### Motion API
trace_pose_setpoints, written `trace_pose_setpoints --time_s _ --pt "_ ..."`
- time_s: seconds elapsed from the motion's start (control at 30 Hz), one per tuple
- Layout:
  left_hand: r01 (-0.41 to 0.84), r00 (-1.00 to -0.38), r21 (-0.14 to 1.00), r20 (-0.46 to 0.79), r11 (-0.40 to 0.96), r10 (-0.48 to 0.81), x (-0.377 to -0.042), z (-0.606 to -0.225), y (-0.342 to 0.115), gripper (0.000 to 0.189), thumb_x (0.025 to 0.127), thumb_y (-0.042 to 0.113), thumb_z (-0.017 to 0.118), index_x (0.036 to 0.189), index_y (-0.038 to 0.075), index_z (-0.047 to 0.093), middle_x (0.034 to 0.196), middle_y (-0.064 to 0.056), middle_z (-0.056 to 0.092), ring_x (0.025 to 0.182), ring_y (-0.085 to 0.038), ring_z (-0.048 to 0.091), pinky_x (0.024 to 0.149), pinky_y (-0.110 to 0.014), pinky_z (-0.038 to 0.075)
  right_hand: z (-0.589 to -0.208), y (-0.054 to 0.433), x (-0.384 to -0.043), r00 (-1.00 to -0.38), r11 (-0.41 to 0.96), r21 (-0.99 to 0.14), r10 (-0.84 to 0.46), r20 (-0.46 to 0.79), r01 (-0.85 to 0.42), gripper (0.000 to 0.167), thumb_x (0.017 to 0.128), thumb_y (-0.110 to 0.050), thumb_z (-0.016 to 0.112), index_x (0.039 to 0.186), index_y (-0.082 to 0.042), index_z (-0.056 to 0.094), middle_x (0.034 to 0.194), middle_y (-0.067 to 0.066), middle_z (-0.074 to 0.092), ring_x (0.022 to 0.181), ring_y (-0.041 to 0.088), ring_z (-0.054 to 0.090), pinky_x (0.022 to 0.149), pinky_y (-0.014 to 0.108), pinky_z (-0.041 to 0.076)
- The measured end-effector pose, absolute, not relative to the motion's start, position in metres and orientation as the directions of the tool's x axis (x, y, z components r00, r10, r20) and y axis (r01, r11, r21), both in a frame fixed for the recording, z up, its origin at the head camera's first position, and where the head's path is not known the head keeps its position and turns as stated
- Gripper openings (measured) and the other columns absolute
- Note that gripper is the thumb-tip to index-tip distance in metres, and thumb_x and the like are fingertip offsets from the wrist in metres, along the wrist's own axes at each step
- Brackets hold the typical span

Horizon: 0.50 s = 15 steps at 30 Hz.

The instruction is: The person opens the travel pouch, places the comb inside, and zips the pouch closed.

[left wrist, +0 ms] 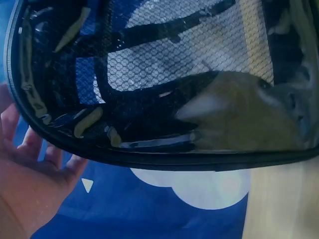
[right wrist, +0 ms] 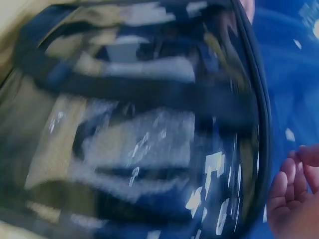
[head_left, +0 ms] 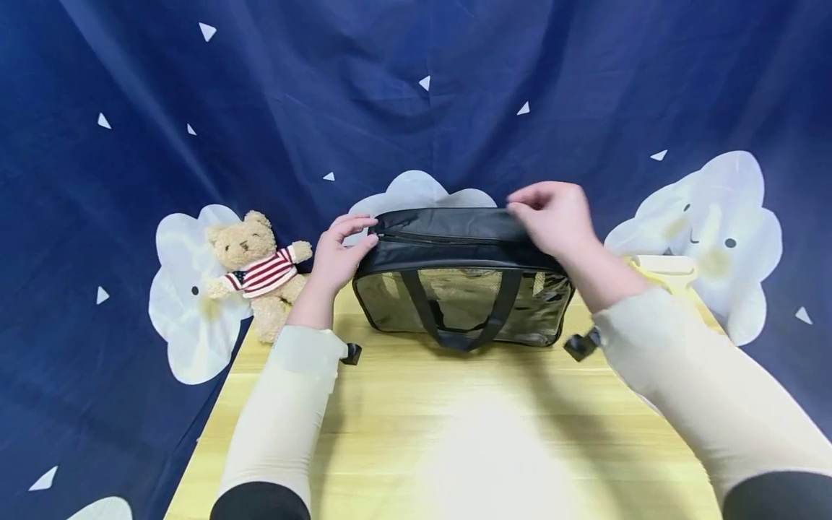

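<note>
A handbag (head_left: 464,303) with clear sides and a black zipped top stands on the table, its black strap handle (head_left: 471,339) hanging down the front. My left hand (head_left: 338,253) grips the left end of the bag's top, beside the zipper. The left wrist view shows those fingers (left wrist: 31,144) against the bag's rounded edge. At the back right of the black top, my right hand (head_left: 555,217) pinches with thumb and forefinger; motion blur softens it. In the right wrist view the curled fingers (right wrist: 289,184) show past the bag's edge. The bag's right top corner is partly hidden by that hand.
A teddy bear (head_left: 253,263) in a striped sweater sits at the table's back left. Behind my right forearm is a yellow and white object (head_left: 663,267), partly hidden. A blue curtain (head_left: 279,108) with cloud prints hangs behind the wooden table (head_left: 390,433).
</note>
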<state>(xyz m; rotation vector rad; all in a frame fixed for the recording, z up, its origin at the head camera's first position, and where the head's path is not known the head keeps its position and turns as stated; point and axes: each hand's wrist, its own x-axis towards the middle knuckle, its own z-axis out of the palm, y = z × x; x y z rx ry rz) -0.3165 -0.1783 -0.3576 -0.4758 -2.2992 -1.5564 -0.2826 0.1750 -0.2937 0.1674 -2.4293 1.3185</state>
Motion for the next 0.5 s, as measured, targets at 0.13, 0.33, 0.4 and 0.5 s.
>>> trace_pose_setpoints --time_s 0.13,0.33,0.4,0.5 --pt "0.399 -0.917 0.782 0.326 0.479 0.231 -0.325 -0.353 -0.177 0.037 0.098 0.011 0.077 0.133 0.001 0.072 0.158 -0.013 0.051 0.149 -0.03 0.041 0.116 -0.051 0.041 -0.311 0.226 -0.257 -0.921 0.494 -0.835 0.152 0.358 -0.243 0.025 0.097 -0.013 0.075 0.11 0.007 0.078 0.07 -0.025 0.066 0.064 -0.004 0.058 0.06 0.014 0.047" --pt "0.292 -0.945 0.779 0.145 0.555 0.293 -0.33 -0.354 -0.174 0.048 0.099 0.018 0.076 0.146 0.008 0.065 0.173 -0.011 0.027 0.159 -0.034 0.022 0.127 -0.056 0.021 -0.368 0.291 -0.203 -0.911 0.548 -0.819 0.229 0.342 -0.17 0.014 0.098 -0.014 0.074 0.101 -0.001 0.079 0.075 -0.036 0.063 0.069 -0.011 0.059 0.063 0.007 0.045" --pt "0.248 -0.95 0.783 0.08 0.571 0.303 -0.331 -0.352 -0.173 0.052 0.1 0.021 0.076 0.149 0.011 0.063 0.176 -0.011 0.017 0.161 -0.035 0.013 0.127 -0.058 0.016 -0.389 0.306 -0.183 -0.91 0.577 -0.801 0.23 0.345 -0.158 0.015 0.097 -0.01 0.074 0.1 0.004 0.077 0.077 -0.036 0.064 0.07 -0.013 0.059 0.064 0.006 0.045" --pt "0.21 -0.943 0.768 -0.004 0.605 0.332 -0.332 -0.349 -0.173 0.059 0.1 0.024 0.076 0.155 0.015 0.057 0.178 -0.008 0.003 0.162 -0.036 -0.001 0.127 -0.063 0.01 -0.42 0.326 -0.155 -0.932 0.637 -0.76 0.184 0.311 -0.128 0.02 0.096 -0.007 0.076 0.106 0.01 0.075 0.082 -0.024 0.072 0.072 -0.013 0.059 0.063 0.007 0.046"
